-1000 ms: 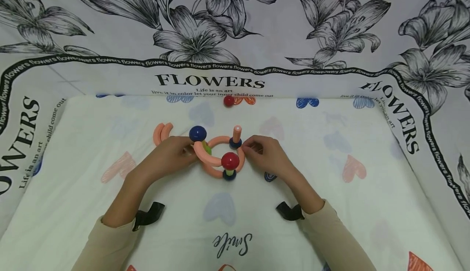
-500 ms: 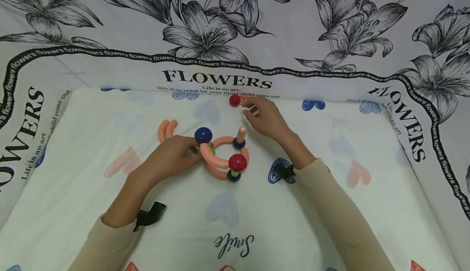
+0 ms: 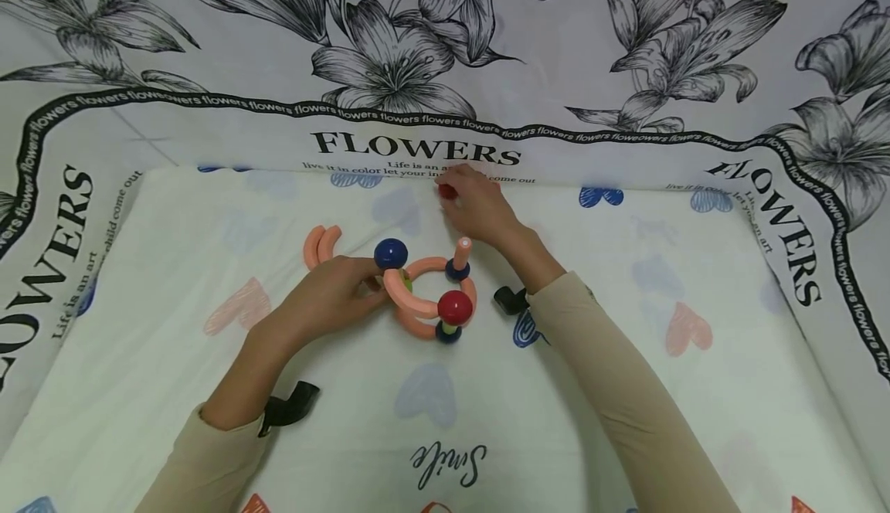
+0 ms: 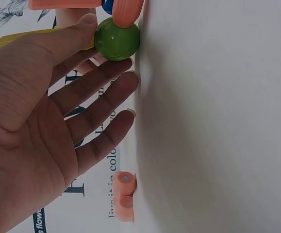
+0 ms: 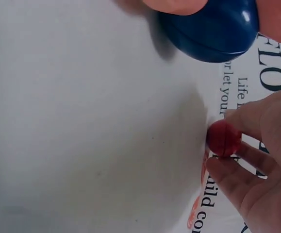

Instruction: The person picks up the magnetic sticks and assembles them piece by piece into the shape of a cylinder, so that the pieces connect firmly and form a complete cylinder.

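Right hand stretched to the far edge of the pale heart-printed cloth, fingers closing round the small glossy red plastic ball: pinched between thumb and fingertips in the right wrist view, touching the cloth just below the black "FLOWERS" lettering of the flower-printed backdrop. Ball well beyond the orange-pink upright peg, on the far side of it from the body, much nearer the right hand than the left.

Left hand at the near-left of the toy structure of curved orange-pink plastic arcs, fingers straight and relaxed, thumb and forefinger tips laid against a smooth shiny green ball at the structure's left joint; steadying rather than curled round it.

Structure: matte salmon half-rings joined by glossy spheres, a dark blue ball on top at left, a larger red ball at the front on a short post. Two spare orange-pink arcs lying side by side to the left, apart from the rest.
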The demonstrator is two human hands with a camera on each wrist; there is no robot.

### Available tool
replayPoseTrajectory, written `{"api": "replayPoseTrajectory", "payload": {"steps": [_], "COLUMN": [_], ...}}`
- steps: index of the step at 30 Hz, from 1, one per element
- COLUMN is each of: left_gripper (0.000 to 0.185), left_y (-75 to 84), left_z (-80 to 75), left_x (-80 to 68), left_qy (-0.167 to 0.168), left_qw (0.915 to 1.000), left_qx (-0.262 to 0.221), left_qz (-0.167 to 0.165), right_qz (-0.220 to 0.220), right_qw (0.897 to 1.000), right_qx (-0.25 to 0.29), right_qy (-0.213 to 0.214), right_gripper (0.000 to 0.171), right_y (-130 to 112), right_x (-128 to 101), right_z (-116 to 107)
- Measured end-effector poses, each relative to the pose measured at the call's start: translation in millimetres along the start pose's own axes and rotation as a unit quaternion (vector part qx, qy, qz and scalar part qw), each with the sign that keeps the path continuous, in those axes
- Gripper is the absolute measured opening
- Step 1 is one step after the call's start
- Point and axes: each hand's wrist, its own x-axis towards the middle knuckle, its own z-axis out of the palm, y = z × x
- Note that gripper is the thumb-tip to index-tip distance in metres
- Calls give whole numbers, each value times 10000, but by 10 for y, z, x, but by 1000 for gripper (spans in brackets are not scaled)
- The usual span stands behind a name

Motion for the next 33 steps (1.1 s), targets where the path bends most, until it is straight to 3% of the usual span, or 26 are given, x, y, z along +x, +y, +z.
{"api": "replayPoseTrajectory", "payload": {"steps": [7,16,27,33], "left_gripper": [3,6,8,8], "left_y": [15,16,11,13], "left_z": [-6,1,17,12], "left_x": [13,9,8,2], "left_qy": [-12,37,70,41], "left_qw": [10000,10000,10000,10000], "left_qx": [0,66,54,16], "left_qz": [-6,-11,5,-39], "right_qz": [115,172,-30,-416], "right_qw": [9997,9931,9794,9684], "right_qx": [223,1139,1801,2115], "right_qy": [76,198,916,1257], "right_gripper": [35,40,45,48], "right_y": [37,70,-49,-149], "right_x": [-26,-197,-652,-919], "right_z": [-1,-70,-286,-376]}}
